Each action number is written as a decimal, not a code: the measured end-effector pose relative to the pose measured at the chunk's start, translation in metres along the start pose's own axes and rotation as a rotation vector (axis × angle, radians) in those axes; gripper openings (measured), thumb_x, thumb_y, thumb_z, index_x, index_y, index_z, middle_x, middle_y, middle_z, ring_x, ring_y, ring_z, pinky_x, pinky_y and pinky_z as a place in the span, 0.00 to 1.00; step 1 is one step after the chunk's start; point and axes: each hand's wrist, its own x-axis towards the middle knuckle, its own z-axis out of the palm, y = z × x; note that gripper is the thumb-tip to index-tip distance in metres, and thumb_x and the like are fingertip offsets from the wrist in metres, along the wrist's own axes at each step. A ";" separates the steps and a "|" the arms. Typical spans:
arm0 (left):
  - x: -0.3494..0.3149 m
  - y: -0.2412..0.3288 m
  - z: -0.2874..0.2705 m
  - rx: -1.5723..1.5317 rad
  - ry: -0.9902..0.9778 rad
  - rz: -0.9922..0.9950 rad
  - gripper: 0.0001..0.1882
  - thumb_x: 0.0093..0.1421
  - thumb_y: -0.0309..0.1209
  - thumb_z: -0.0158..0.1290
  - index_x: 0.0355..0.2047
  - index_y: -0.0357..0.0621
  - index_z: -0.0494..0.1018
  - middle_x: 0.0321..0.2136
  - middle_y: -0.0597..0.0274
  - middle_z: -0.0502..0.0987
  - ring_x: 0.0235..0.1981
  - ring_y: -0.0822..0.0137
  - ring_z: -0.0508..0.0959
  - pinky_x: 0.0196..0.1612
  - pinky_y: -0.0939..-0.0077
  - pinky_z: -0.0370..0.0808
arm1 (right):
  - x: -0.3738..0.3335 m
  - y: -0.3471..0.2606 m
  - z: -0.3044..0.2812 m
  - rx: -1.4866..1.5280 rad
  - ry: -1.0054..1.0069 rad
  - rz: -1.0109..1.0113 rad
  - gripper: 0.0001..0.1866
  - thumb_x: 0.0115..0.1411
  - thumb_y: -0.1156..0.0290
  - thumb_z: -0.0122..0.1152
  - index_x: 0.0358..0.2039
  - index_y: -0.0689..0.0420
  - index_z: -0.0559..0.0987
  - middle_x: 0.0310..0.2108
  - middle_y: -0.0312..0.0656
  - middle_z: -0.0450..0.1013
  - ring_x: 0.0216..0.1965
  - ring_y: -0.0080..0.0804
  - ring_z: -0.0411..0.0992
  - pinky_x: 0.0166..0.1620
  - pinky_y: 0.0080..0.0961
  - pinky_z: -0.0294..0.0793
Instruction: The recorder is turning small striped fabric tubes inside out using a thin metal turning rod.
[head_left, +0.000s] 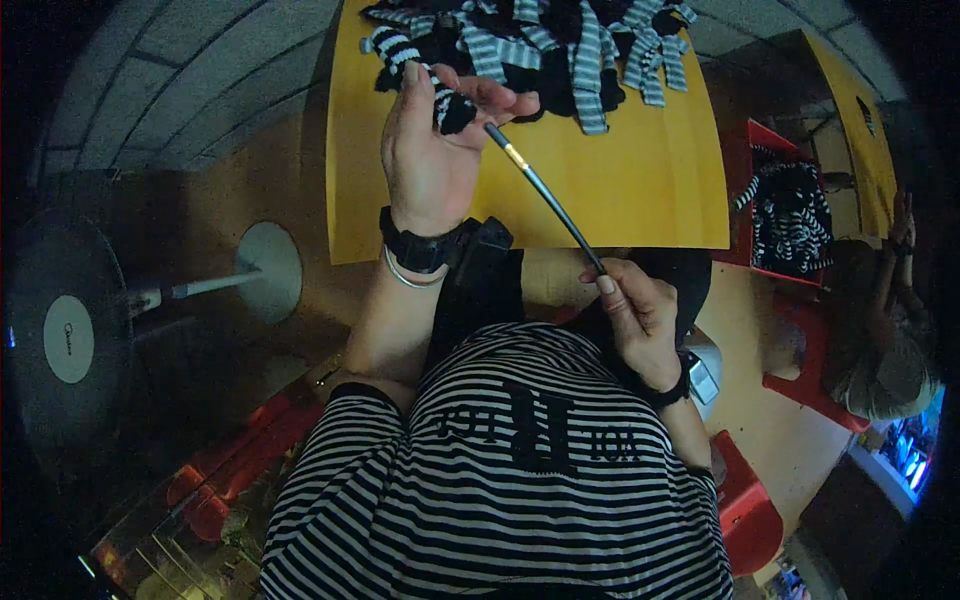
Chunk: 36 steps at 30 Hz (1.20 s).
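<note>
My left hand (pixel 436 150), palm up over the near left part of the yellow table (pixel 640 190), holds a small black-and-white striped knitted piece (pixel 398 46) with a fuzzy black end. Its thumb and curled fingers lie around the piece. In front of my body, my right hand (pixel 640 315) pinches the lower end of a slim dark rod (pixel 550 200) with a gold band. The rod slants up to the left, and its thicker dark tip comes close to my left fingers. Whether the tip touches them I cannot tell.
Grey-striped strips and fuzzy black pieces (pixel 590 75) are heaped at the table's far side. A red box (pixel 752 190) of striped pieces stands right of the table. Another person (pixel 885 350) sits at the far right. On the left is a fan (pixel 70 335); red stools (pixel 745 500) stand around.
</note>
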 end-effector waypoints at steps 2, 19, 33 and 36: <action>-0.004 -0.001 0.010 -0.042 0.030 -0.060 0.18 0.73 0.46 0.36 0.39 0.47 0.70 0.33 0.47 0.78 0.40 0.46 0.80 0.53 0.46 0.73 | 0.005 -0.004 0.003 -0.039 0.006 -0.021 0.06 0.65 0.76 0.55 0.38 0.62 0.80 0.27 0.45 0.77 0.24 0.31 0.76 0.30 0.22 0.73; -0.005 -0.014 0.012 0.154 -0.118 -0.025 0.19 0.73 0.48 0.34 0.38 0.47 0.67 0.21 0.54 0.73 0.28 0.50 0.81 0.48 0.39 0.76 | 0.016 -0.003 0.017 -0.069 0.096 -0.061 0.06 0.64 0.77 0.56 0.38 0.64 0.80 0.25 0.43 0.76 0.23 0.28 0.74 0.30 0.21 0.71; -0.019 -0.020 0.037 0.320 -0.075 0.007 0.29 0.74 0.49 0.26 0.28 0.41 0.66 0.19 0.54 0.72 0.32 0.47 0.81 0.52 0.41 0.73 | 0.048 -0.026 0.038 -0.083 0.143 -0.084 0.04 0.61 0.77 0.59 0.36 0.62 0.77 0.21 0.54 0.73 0.25 0.53 0.76 0.28 0.37 0.73; -0.021 -0.019 0.041 0.305 -0.112 0.014 0.30 0.74 0.48 0.27 0.30 0.36 0.68 0.23 0.47 0.77 0.35 0.47 0.82 0.53 0.45 0.74 | 0.049 -0.028 0.040 -0.074 0.152 -0.110 0.04 0.61 0.77 0.59 0.36 0.62 0.76 0.22 0.54 0.73 0.26 0.53 0.76 0.29 0.37 0.73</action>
